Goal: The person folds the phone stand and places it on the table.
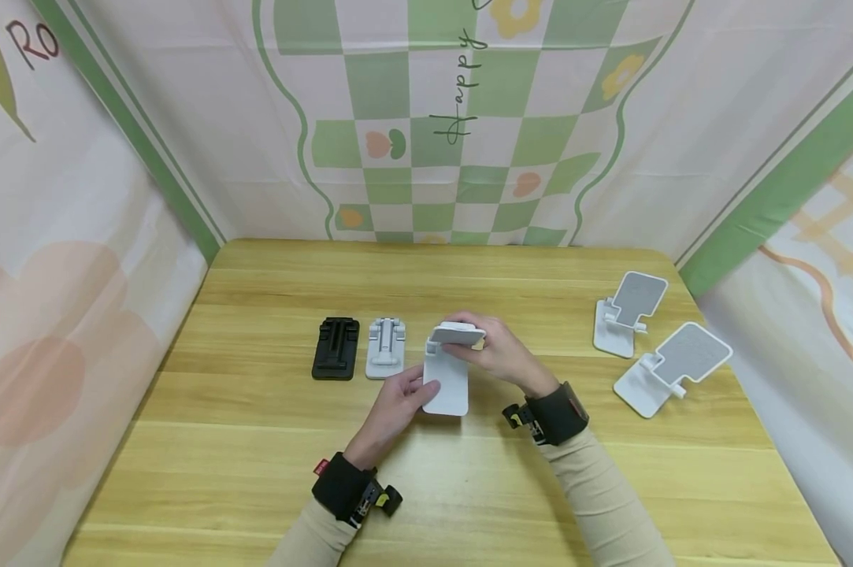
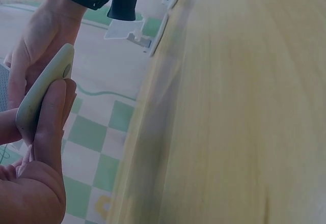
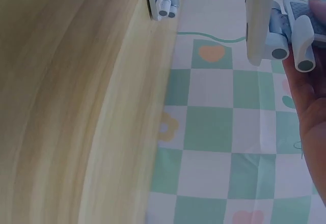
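At eight o'clock on a white stand (image 1: pixel 446 376), the left hand (image 1: pixel 398 396) pinches its base (image 1: pixel 447 398) — at two, the right hand (image 1: pixel 495 346) grips its plate (image 1: pixel 458 336).

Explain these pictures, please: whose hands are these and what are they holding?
There's no machine: a person works bare-handed, wearing a head camera and two small wrist cameras. The wide picture looks down from the head; the others come from the left and right wrists, so there the table appears tipped sideways. The left hand grips a white stand by its base, while the right hand pinches its grey-faced plate. On the table are a black folded stand, a white folded stand and, towards the right, two opened white stands.
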Demonstrator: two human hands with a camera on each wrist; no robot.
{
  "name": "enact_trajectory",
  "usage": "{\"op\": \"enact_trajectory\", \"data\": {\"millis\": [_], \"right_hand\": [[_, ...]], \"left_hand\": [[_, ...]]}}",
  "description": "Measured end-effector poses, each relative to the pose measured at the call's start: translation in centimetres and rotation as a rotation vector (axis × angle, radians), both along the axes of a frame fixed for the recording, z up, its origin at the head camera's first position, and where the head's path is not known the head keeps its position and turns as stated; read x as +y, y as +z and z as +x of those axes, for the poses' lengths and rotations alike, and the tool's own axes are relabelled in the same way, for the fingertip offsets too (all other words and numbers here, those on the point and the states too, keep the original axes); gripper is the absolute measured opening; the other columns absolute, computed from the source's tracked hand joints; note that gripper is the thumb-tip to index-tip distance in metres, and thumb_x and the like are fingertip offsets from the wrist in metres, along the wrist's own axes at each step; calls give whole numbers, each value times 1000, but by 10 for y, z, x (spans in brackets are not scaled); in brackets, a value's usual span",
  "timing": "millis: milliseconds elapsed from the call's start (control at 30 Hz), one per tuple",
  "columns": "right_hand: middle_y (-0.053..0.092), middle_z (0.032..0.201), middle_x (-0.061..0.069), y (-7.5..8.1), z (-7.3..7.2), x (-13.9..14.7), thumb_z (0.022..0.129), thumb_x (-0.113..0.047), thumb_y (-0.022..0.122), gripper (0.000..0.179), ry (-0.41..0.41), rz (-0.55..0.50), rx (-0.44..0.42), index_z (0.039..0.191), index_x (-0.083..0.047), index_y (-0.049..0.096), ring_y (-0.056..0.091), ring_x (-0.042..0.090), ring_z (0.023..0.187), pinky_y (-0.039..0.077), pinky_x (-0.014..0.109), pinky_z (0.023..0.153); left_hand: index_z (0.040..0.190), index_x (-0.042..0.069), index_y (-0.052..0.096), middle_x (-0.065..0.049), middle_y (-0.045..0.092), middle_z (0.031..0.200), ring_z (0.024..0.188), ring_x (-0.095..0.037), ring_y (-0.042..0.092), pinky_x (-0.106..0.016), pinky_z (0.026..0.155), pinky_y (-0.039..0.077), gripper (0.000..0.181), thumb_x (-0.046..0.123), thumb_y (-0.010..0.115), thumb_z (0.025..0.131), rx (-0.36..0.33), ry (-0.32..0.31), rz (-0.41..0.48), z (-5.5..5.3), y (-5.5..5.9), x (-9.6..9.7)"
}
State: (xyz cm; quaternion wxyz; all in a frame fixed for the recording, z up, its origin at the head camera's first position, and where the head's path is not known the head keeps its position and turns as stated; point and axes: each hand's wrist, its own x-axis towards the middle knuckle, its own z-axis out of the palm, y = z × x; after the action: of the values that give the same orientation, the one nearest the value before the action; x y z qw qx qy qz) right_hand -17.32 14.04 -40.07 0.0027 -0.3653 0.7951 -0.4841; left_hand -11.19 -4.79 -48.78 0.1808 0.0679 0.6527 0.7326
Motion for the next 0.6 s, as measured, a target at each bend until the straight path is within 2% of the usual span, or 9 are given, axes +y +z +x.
{"op": "enact_trajectory", "data": {"millis": [133, 300, 433, 500, 600], "right_hand": [[64, 112, 16, 2, -1, 2, 77, 3, 72, 43, 16, -27, 8, 117, 6, 57, 58, 20, 101, 51, 41, 88], [61, 116, 16, 10, 4, 4, 75, 0, 74, 50, -22, -94, 57, 120, 8, 55, 57, 23, 103, 49, 44, 91], [62, 111, 19, 22, 10, 1, 71, 7, 74, 48, -59, -161, 189, 115, 11, 56, 57, 30, 99, 51, 47, 87], [62, 107, 21, 29, 13, -2, 68, 9, 74, 45, -78, -177, 282, 110, 12, 58, 58, 30, 98, 52, 41, 87], [64, 105, 17, 25, 9, -2, 67, 6, 77, 43, -96, -159, 400, 107, 6, 63, 58, 25, 99, 51, 31, 89]], "left_hand": [[142, 2, 40, -14, 65, 118, 104, -18, 62, -33, 90, 51, 56, 29, 55, 95, -6, 9, -4, 0, 1, 1], [143, 5, 39, -12, 65, 119, 104, -17, 62, -33, 90, 52, 58, 31, 55, 94, -16, 39, -39, 0, 2, 1], [143, 5, 40, -12, 65, 119, 104, -18, 62, -34, 90, 52, 57, 31, 56, 94, -23, 44, -38, 0, 1, 0], [142, 4, 40, -13, 65, 119, 103, -19, 62, -34, 90, 52, 57, 30, 56, 94, -18, 45, -32, 0, 0, 0], [143, 3, 39, -15, 64, 120, 104, -19, 62, -34, 90, 52, 56, 28, 55, 95, -11, 43, -21, 0, 0, 0]]}}
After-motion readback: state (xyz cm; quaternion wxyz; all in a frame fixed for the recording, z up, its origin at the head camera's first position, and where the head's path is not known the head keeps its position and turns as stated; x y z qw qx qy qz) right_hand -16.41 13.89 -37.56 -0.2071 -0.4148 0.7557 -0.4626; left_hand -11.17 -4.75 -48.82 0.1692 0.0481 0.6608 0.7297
